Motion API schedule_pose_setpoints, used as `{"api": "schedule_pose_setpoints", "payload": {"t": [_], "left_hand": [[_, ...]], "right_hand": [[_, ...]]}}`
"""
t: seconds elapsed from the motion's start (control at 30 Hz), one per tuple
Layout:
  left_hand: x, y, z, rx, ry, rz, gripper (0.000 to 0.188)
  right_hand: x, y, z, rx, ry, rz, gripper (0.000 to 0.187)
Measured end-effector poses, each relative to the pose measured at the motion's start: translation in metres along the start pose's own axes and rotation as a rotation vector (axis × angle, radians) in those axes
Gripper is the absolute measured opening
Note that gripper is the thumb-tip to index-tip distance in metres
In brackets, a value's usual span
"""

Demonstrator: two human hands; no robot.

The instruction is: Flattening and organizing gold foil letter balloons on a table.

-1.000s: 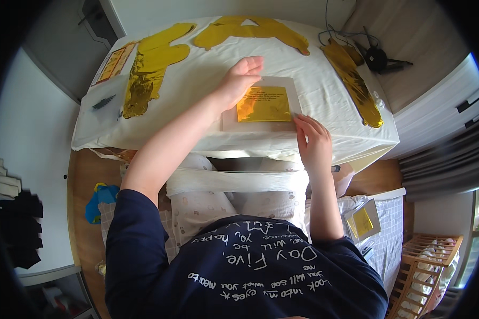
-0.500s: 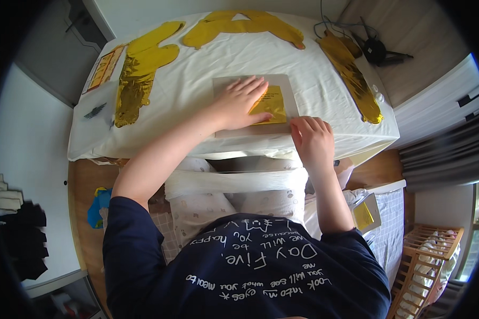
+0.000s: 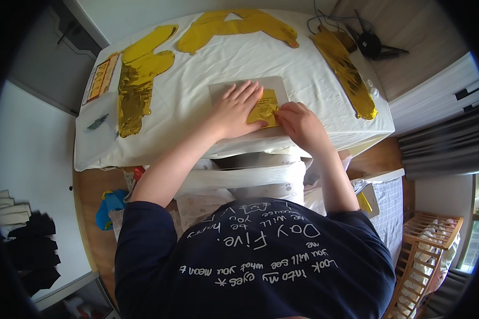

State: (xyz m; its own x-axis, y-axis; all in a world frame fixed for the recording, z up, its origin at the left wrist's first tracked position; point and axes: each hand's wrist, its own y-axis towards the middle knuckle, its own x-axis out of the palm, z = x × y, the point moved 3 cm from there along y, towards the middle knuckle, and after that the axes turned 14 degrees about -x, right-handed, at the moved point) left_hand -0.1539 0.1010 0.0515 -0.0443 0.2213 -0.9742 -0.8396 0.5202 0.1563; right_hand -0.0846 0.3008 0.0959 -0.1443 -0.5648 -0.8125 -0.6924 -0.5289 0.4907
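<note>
A folded sheet of gold foil [image 3: 270, 99] with small dark print lies on a flat grey square sleeve [image 3: 275, 84], near the front edge of the white-covered table [image 3: 178, 111]. My left hand [image 3: 235, 110] is spread flat over the left part of both, its fingers stretched out and apart. On the other side, my right hand [image 3: 302, 124] has its thumb and fingers pinched together at the right edge of the gold foil. The foil is creased by those fingertips. My left palm hides part of the foil and sleeve.
Flat gold foil balloons lie at the left [image 3: 135, 93], far side [image 3: 205, 36] and right [image 3: 339, 66] of the table. A black router-like device [image 3: 371, 44] with cables stands at the far right. A clear bag [image 3: 97, 130] and an orange-patterned packet [image 3: 102, 78] lie at the left.
My right hand has moved left and inward from the sleeve's corner onto the gold foil's edge, pinching it. The left hand stays pressed flat. The view has shifted slightly.
</note>
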Motion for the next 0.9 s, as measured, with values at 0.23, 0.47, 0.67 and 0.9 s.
{"api": "schedule_pose_setpoints", "payload": {"t": [0.23, 0.47, 0.67, 0.9], "left_hand": [[-0.009, -0.002, 0.0, 0.082, -0.039, 0.021, 0.076], [-0.007, -0.001, 0.002, 0.116, -0.041, 0.018, 0.076], [-0.005, 0.0, 0.001, 0.101, -0.059, 0.025, 0.086], [-0.009, 0.004, -0.001, 0.036, -0.174, -0.017, 0.096]], "right_hand": [[0.004, 0.018, 0.012, 0.04, -0.133, -0.027, 0.017], [0.027, 0.025, 0.022, 0.101, -0.373, 0.084, 0.019], [0.036, 0.032, 0.03, 0.157, -0.361, 0.132, 0.026], [0.034, 0.026, 0.033, 0.225, -0.247, 0.103, 0.031]]}}
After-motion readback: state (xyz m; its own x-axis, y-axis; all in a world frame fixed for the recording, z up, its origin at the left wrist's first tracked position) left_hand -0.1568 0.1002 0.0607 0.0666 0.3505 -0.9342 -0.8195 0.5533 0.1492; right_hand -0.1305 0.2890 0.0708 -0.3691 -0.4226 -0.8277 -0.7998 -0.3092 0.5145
